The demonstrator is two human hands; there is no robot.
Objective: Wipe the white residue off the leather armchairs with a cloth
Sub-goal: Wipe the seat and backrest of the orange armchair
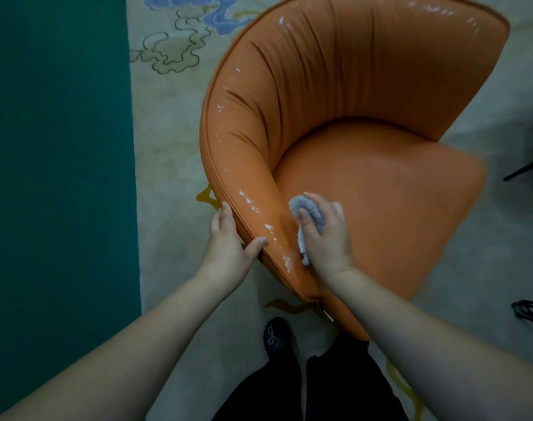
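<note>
An orange leather armchair (365,165) with a curved, pleated back fills the middle of the head view. White residue (250,205) streaks the top of its rim, from the near end up round to the far back. My right hand (326,235) grips a bunched grey cloth (307,208) and presses it against the inner side of the near arm. My left hand (232,238) holds the outer edge of that arm, fingers along the outside and thumb on top of the rim.
The chair stands on a pale patterned rug (174,123). A dark green floor area (58,147) lies to the left. Black metal furniture legs (529,311) show at the right edge. My dark shoe (277,335) and trouser legs are below the chair.
</note>
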